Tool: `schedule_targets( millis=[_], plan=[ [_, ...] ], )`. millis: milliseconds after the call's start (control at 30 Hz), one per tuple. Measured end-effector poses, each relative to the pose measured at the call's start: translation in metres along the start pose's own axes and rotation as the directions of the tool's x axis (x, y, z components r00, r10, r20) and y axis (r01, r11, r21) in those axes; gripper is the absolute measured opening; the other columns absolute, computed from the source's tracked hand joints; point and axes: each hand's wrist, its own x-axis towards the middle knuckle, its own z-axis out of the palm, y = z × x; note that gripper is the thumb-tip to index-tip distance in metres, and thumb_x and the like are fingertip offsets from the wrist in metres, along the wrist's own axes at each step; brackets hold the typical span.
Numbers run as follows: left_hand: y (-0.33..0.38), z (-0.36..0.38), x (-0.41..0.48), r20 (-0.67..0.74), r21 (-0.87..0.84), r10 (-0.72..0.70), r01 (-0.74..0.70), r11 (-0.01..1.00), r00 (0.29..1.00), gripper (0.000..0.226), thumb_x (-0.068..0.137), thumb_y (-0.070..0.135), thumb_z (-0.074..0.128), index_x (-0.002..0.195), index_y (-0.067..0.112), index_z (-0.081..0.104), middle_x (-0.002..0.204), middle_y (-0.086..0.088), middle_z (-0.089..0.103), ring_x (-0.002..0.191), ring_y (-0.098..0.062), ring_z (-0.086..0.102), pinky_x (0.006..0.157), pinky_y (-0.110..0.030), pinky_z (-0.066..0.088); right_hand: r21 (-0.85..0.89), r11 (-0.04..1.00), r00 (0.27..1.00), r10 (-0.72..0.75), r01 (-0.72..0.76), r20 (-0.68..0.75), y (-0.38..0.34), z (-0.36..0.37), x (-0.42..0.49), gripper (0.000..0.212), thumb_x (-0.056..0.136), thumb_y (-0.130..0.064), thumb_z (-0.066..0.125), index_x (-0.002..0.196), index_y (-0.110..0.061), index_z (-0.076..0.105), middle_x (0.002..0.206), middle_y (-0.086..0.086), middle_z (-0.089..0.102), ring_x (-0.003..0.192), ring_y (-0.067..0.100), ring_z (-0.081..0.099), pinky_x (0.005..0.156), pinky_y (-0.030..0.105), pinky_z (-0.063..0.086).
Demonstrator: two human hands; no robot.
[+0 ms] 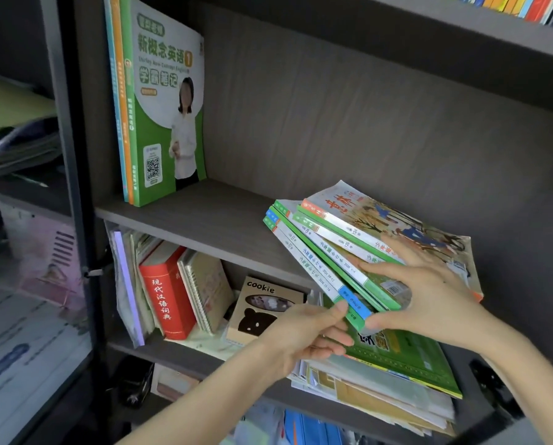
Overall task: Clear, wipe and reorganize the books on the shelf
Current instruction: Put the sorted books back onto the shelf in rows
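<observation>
1. Head view, and both hands are on the stack of books (349, 248): several thin softcovers with green, white and blue spines, fanned and tilted. The far end lies over the shelf board (188, 210) and the near end sits between the hands.
2. The right hand (429, 293) lies on top, with its fingers spread across the covers and spines and its thumb hooked at the near corner, so it is gripping.
3. The left hand (307, 335) comes in from below. Its thumb presses the blue spine end and its fingers curl underneath, pinching that same corner.
4. Handling call: these look light singly but fairly heavy together. They are floppy and glossy, so they are likely to slide on each other, and the fan already shows that.
5. The best hold is probably a clamp across the spine side, where the stack is stiffest, with one palm under it.
6. Well left of the left hand, upright books (159, 117) lean at the shelf's end.
7. Directly beneath both hands a loose pile (397, 380) lies flat on the lower shelf. Just left of the left hand are a cookie box (262, 309) and a red dictionary (166, 293).
</observation>
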Motion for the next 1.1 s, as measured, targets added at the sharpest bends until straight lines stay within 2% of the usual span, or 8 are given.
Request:
schedule_targets(
  millis=[100, 300, 433, 500, 700, 867, 1000, 1100],
  plan=[
    [0.001, -0.008, 0.003, -0.065, 0.005, -0.001, 0.002, 1.0, 0.998, 0.043, 0.081, 0.049, 0.067, 0.096, 0.009, 0.066, 0.074, 0.002, 0.072, 0.065, -0.007, 0.063, 0.063, -0.016, 0.051, 0.021, 1.0, 1.0, 0.017, -0.017, -0.011, -0.003, 0.0, -0.001, 0.091, 0.05, -0.077, 0.07, 0.132, -0.058, 0.037, 0.144, -0.034, 0.003, 0.145, 0.008, 0.006, 0.119, 0.037, 0.014],
    [0.005, -0.012, 0.007, -0.103, 0.009, 0.026, -0.025, 1.0, 0.994, 0.033, 0.083, 0.039, 0.07, 0.094, 0.007, 0.068, 0.078, -0.002, 0.072, 0.068, -0.011, 0.064, 0.061, -0.017, 0.051, 0.032, 0.999, 1.0, 0.023, -0.022, -0.013, -0.003, 0.001, -0.002, 0.089, 0.053, -0.074, 0.071, 0.132, -0.058, 0.034, 0.143, -0.034, 0.0, 0.145, 0.007, 0.003, 0.118, 0.037, 0.01],
    [0.013, -0.01, 0.01, -0.18, -0.029, 0.05, -0.056, 0.998, 0.982, 0.06, 0.086, 0.057, 0.057, 0.099, 0.001, 0.07, 0.08, -0.007, 0.073, 0.066, -0.013, 0.066, 0.062, -0.021, 0.053, 0.031, 0.999, 1.0, 0.027, -0.027, -0.012, -0.003, 0.003, -0.002, 0.089, 0.053, -0.076, 0.071, 0.133, -0.058, 0.036, 0.147, -0.032, -0.001, 0.146, 0.008, 0.001, 0.117, 0.037, 0.009],
    [0.016, -0.008, 0.012, -0.19, 0.02, 0.059, -0.056, 0.998, 0.98, 0.065, 0.082, 0.063, 0.057, 0.097, 0.001, 0.071, 0.077, -0.007, 0.072, 0.064, -0.013, 0.064, 0.063, -0.022, 0.052, 0.035, 0.999, 0.999, 0.027, -0.026, -0.018, -0.002, 0.004, -0.002, 0.088, 0.053, -0.077, 0.07, 0.132, -0.06, 0.035, 0.153, -0.028, 0.0, 0.146, 0.009, 0.001, 0.117, 0.038, 0.009],
    [0.019, -0.009, 0.018, -0.243, 0.096, 0.064, -0.042, 0.994, 0.968, 0.049, 0.081, 0.054, 0.065, 0.081, 0.006, 0.065, 0.063, -0.003, 0.064, 0.048, -0.01, 0.056, 0.048, -0.016, 0.045, 0.023, 0.999, 0.999, 0.028, -0.028, -0.02, -0.001, 0.004, -0.002, 0.085, 0.057, -0.074, 0.071, 0.132, -0.059, 0.035, 0.152, -0.029, -0.003, 0.146, 0.009, -0.002, 0.118, 0.038, 0.007],
    [0.025, -0.011, 0.021, -0.301, 0.215, 0.182, -0.119, 0.969, 0.936, 0.047, 0.085, 0.044, 0.067, 0.083, -0.003, 0.067, 0.065, -0.006, 0.061, 0.04, -0.003, 0.051, 0.038, -0.011, 0.036, 0.009, 1.0, 1.0, 0.01, -0.01, -0.002, 0.0, 0.003, -0.001, 0.082, 0.062, -0.071, 0.07, 0.133, -0.059, 0.031, 0.143, -0.033, -0.005, 0.146, 0.009, -0.005, 0.118, 0.039, 0.004],
    [0.027, -0.01, 0.022, -0.309, 0.251, 0.19, -0.113, 0.961, 0.932, 0.044, 0.085, 0.044, 0.067, 0.081, 0.0, 0.067, 0.062, -0.006, 0.059, 0.038, -0.004, 0.047, 0.037, -0.01, 0.032, 0.018, 0.999, 0.998, -0.039, 0.038, 0.046, 0.006, -0.008, -0.004, 0.078, 0.07, -0.065, 0.068, 0.139, -0.046, 0.038, 0.146, -0.028, -0.012, 0.146, 0.004, -0.002, 0.117, 0.027, 0.005],
    [0.032, -0.013, 0.023, -0.298, 0.238, 0.141, -0.07, 0.969, 0.944, 0.044, 0.083, 0.041, 0.071, 0.091, -0.002, 0.071, 0.07, -0.007, 0.06, 0.041, -0.004, 0.048, 0.038, -0.012, 0.033, -0.118, 0.988, 0.989, -0.09, 0.104, 0.117, 0.011, -0.02, -0.006, 0.057, 0.083, -0.063, 0.056, 0.133, -0.034, 0.055, 0.146, -0.019, -0.013, 0.144, 0.003, 0.007, 0.114, 0.02, 0.013]
  ],
)
